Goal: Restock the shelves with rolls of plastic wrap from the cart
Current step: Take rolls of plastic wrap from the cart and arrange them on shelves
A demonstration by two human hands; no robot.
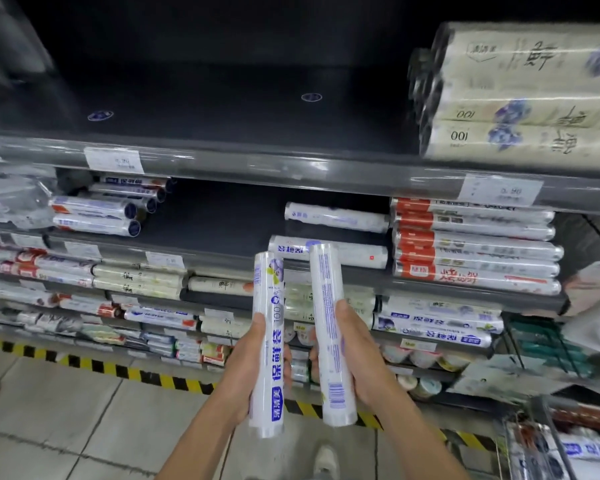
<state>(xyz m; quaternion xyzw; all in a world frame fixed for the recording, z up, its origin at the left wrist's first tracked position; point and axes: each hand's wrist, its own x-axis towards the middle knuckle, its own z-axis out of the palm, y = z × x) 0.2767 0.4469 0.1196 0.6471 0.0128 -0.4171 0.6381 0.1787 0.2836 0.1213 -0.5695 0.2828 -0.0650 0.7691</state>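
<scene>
Left hand (246, 370) grips left roll (269, 337), right hand (362, 362) grips right roll (329, 323), both upright near the middle shelf (215, 223); turn them sideways and slide in left of the probably matching shelf rolls (340, 253), labels outward.

Pale floor tiles (66, 410) run under me, crossed by a strip of yellow-and-black hazard tape (94, 364). My white shoe (326, 460) shows at the bottom edge. Two round blue stickers (100, 115) lie well apart on the dark upper shelf (222, 112). A white price label (114, 160) hangs on its front rail, with a second label (502, 190) far to the right. Low on the right I see dark green items (547, 344), too blurred to name.
</scene>
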